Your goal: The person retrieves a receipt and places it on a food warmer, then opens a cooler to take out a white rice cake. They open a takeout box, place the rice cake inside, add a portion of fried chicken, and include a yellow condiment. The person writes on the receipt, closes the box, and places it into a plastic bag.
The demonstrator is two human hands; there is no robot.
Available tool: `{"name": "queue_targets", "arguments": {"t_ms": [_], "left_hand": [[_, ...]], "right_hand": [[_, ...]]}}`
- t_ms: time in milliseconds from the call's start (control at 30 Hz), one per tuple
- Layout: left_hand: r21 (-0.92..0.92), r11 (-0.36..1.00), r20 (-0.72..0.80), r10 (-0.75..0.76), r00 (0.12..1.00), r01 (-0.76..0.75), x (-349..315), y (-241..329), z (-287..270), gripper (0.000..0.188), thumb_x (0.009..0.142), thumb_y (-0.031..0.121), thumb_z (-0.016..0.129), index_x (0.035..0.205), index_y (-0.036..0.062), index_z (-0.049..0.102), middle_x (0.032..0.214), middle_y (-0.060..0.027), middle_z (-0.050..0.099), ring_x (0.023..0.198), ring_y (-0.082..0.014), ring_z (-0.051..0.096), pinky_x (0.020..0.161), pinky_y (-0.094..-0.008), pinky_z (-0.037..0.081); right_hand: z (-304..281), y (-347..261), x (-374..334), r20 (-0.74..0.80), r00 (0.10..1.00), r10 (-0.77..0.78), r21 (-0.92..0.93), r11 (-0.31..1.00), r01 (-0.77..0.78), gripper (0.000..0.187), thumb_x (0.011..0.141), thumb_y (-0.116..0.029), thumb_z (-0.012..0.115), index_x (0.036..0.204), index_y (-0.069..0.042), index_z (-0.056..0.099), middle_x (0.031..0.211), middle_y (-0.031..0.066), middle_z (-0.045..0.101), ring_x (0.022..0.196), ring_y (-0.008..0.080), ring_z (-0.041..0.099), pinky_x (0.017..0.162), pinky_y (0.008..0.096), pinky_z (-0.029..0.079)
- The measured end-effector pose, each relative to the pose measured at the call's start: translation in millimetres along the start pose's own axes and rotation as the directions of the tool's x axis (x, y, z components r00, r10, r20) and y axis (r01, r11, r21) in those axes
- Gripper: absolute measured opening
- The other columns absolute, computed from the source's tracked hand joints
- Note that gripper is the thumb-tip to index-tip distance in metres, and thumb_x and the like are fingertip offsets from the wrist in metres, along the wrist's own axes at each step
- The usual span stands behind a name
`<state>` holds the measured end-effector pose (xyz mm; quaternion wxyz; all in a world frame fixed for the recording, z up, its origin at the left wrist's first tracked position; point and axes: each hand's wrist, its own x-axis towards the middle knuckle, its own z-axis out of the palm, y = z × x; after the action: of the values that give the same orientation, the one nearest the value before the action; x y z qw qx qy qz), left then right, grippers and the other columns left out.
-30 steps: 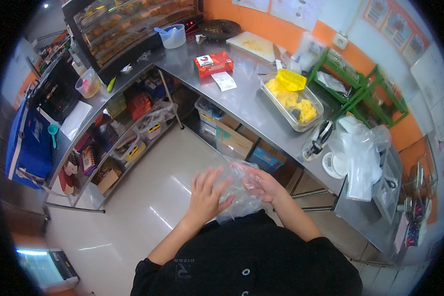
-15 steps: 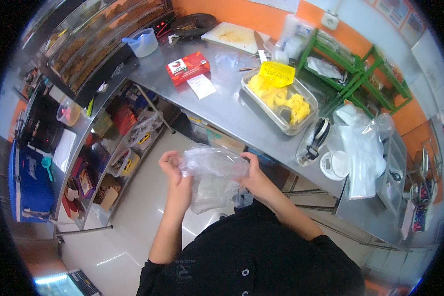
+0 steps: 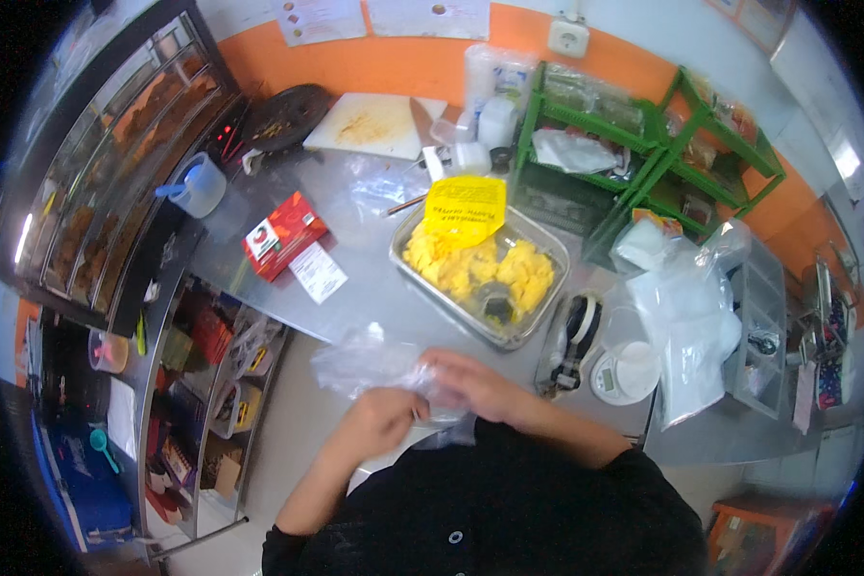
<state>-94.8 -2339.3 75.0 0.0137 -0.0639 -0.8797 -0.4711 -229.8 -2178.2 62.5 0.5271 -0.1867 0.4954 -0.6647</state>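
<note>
A clear plastic bag (image 3: 357, 361) is bunched between my hands, in front of my body at the steel table's near edge. My left hand (image 3: 382, 420) is closed, its fingers curled in on the bag's lower part. Just to the right and slightly higher, my right hand (image 3: 470, 384) grips the same bag, with its fingertips partly hidden in the film. Past my hands on the table, a clear rectangular tub (image 3: 520, 336) holds yellow soft lumps (image 3: 461, 264). A yellow printed plastic packet (image 3: 468, 206) lies over the tub's far corner.
On the steel table (image 3: 374, 288) sit a red box (image 3: 284, 235), a paper slip (image 3: 319, 273), a cutting board (image 3: 365, 125) with a knife, and a white scale (image 3: 624, 374). Green racks (image 3: 643, 144) stand behind. A glass display case (image 3: 125, 163) rises at left.
My hands have come closer together, and the bag, held spread between them before, is now bunched up. The view has shifted, with the table nearer to me.
</note>
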Motion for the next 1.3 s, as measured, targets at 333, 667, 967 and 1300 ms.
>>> {"name": "queue_targets", "arguments": {"t_ms": [333, 667, 967, 1300], "left_hand": [[0.601, 0.77, 0.043, -0.299, 0.953, 0.215, 104, -13, -52, 0.064, 0.077, 0.038, 0.069, 0.13, 0.0076, 0.053, 0.126, -0.0142, 0.058, 0.117, -0.0313, 0.054, 0.101, -0.0459, 0.038], [0.0, 0.843, 0.229, -0.524, 0.821, 0.538, 86, -15, -99, 0.04, 0.086, 0.024, 0.062, 0.12, 0.0034, 0.057, 0.111, -0.0167, 0.064, 0.106, -0.0287, 0.06, 0.093, -0.0346, 0.044], [-0.153, 0.805, -0.461, -0.572, 0.679, 0.574, -6, -124, -81, 0.048, 0.087, 0.033, 0.063, 0.125, 0.0057, 0.054, 0.13, -0.0183, 0.048, 0.113, -0.0306, 0.053, 0.095, -0.0408, 0.042], [-0.293, 0.79, -0.284, -0.61, 0.74, 0.539, -10, -144, -57, 0.035, 0.089, 0.022, 0.062, 0.112, -0.004, 0.055, 0.09, -0.0194, 0.065, 0.085, -0.0258, 0.063, 0.077, -0.0366, 0.048]], "right_hand": [[-167, -136, 27, 0.301, 0.842, -0.447, -0.63, 0.57, 0.528, 0.032, 0.086, -0.014, 0.06, 0.117, -0.005, 0.059, 0.115, 0.0095, 0.062, 0.108, 0.0208, 0.057, 0.093, 0.038, 0.046], [-409, -156, 115, -0.099, 0.694, -0.713, -0.821, -0.336, -0.461, 0.015, 0.077, -0.013, 0.07, 0.092, -0.01, 0.068, 0.1, 0.0061, 0.059, 0.098, 0.0269, 0.057, 0.079, 0.0399, 0.047], [-394, -163, 97, -0.125, 0.339, -0.933, -0.893, -0.043, -0.447, 0.014, 0.085, -0.02, 0.065, 0.091, -0.007, 0.069, 0.108, 0.0064, 0.059, 0.092, 0.0301, 0.061, 0.078, 0.0408, 0.048], [-206, -158, 78, -0.539, 0.544, -0.643, -0.423, 0.765, 0.485, 0.024, 0.1, -0.029, 0.047, 0.106, -0.008, 0.055, 0.096, 0.005, 0.062, 0.087, 0.0159, 0.061, 0.077, 0.0322, 0.051]]}}
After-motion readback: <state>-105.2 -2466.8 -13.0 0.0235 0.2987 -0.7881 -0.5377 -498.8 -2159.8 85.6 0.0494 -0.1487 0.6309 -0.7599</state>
